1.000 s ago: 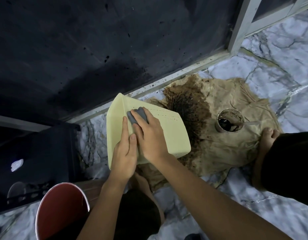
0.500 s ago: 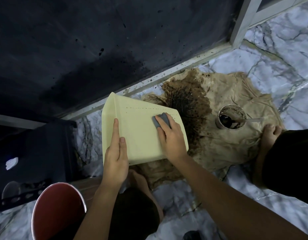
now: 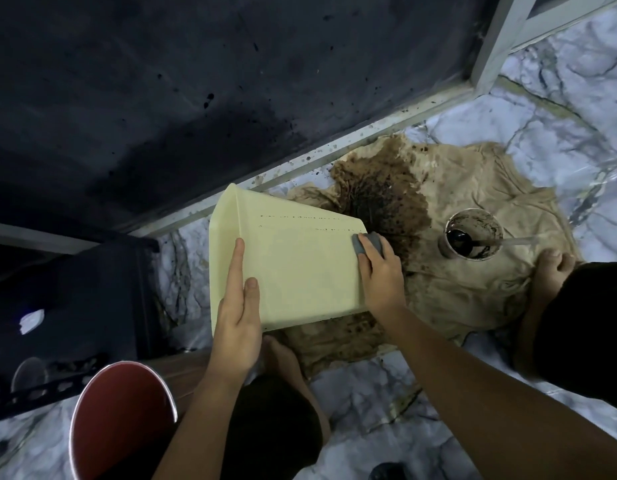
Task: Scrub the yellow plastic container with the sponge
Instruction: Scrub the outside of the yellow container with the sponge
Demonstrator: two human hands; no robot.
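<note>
The pale yellow plastic container (image 3: 296, 265) lies tilted on its side over a stained cloth, its broad wall facing up, with two rows of dark specks near the top edge. My left hand (image 3: 238, 313) grips its lower left edge, fingers flat on the wall. My right hand (image 3: 381, 275) presses a grey sponge (image 3: 367, 243) against the container's right corner; only the sponge's top shows past my fingers.
A beige cloth (image 3: 473, 271) with a dark brown stain covers the marble floor. On it stands a small cup (image 3: 473, 233) of dark liquid with a spoon. A red bucket (image 3: 121, 420) stands at the lower left. A black cabinet rises behind. My bare feet rest on the cloth.
My right hand has slid the sponge across the container wall from the upper left to the right corner. My left hand kept its grip on the left edge.
</note>
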